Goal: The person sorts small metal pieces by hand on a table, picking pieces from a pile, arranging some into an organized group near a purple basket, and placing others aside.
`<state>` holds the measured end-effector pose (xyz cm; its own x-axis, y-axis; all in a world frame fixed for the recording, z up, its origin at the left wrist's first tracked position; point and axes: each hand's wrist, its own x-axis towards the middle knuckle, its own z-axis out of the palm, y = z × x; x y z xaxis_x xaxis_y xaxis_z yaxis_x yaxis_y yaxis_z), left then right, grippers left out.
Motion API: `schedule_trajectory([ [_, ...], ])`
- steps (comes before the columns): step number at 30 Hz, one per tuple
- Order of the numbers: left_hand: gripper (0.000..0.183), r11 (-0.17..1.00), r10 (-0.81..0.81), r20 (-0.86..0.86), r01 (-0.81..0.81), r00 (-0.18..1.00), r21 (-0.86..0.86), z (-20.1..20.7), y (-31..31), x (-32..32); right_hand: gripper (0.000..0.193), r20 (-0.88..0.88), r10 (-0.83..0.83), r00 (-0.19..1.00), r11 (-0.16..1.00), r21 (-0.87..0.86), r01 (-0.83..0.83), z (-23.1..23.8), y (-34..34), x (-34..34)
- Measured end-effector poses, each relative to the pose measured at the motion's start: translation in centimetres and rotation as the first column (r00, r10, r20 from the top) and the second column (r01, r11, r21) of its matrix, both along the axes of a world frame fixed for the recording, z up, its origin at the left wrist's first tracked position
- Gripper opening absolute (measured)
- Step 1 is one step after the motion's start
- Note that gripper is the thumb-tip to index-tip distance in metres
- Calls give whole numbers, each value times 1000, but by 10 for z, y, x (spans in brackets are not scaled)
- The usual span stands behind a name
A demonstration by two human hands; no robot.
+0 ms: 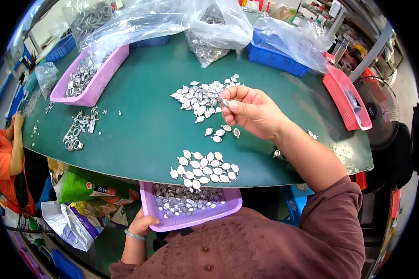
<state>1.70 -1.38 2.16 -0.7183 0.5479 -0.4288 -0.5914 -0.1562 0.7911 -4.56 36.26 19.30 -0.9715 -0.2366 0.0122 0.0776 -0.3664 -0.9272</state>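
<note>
My right hand [253, 111] is raised over the table, thumb and fingers pinching a small oval silver metal piece [224, 101]. Behind it lies a heap of similar oval pieces [200, 97], with several stray ones [217, 138] below. Closer to me, a spread of oval pieces [205, 168] lies by the table's front edge. My left hand [143, 223] grips the left corner of a purple plastic basket [239, 203], its thumb over the rim. That basket is tucked against the table edge at my lap and holds many more silver pieces [181, 200].
On the green table [139, 121], a pink-purple basket [118, 63] of metal parts stands left, beside loose rings [77, 135]. Clear plastic bags [214, 28] and a blue bin [274, 53] line the back. A pink tray [340, 93] and fan [381, 111] are right. Another person [9, 158] works far left.
</note>
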Motion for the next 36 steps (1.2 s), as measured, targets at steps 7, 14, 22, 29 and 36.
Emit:
schedule_trajectory([
  [7, 66, 1000, -2, 13, 2, 1000, 21, -2, -1, 0, 23, -10, -1, 1000, 997, -82, 0, 3, -2, 0],
  [14, 64, 999, 12, 3, -12, 1000, 34, -3, -2, 1, 24, 10, -47, 999, 998, -45, 48, 4, -1, 1],
  [22, 72, 999, -32, 33, 31, 999, 26, -7, -7, -1, 17, -159, -108, 981, 685, 703, 189, -8, 15, -2],
  [29, 72, 997, -36, 44, 33, 998, 64, -2, -3, -1, 17, -385, 257, 887, 98, 923, 372, -6, 11, 2],
  [36, 62, 1000, -3, 30, 3, 1000, 4, -5, -8, -1, 19, -349, 268, 898, 2, 932, 361, -1, 6, -18],
])
